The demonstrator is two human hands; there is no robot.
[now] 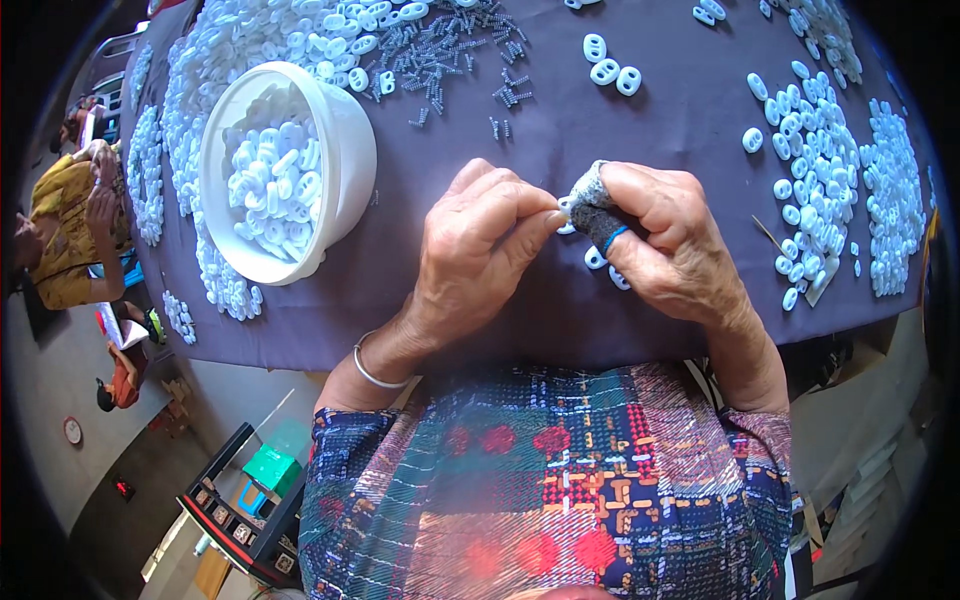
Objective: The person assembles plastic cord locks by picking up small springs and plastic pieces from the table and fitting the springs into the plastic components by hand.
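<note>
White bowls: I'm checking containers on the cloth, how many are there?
1. The white bowl sits left of both hands on the purple cloth, holding white plastic pieces. Others may lie outside the view.

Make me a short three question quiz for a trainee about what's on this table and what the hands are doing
1. True or false: the white bowl lies to the left of the left hand.
2. What covers the right hand's thumb? A) a grey fabric sleeve B) a metal thimble C) nothing
3. What do both hands pinch between them?

Key
1. True.
2. A.
3. A small white plastic piece, like the ones heaped on the purple cloth; small grey springs lie farther back.
</note>
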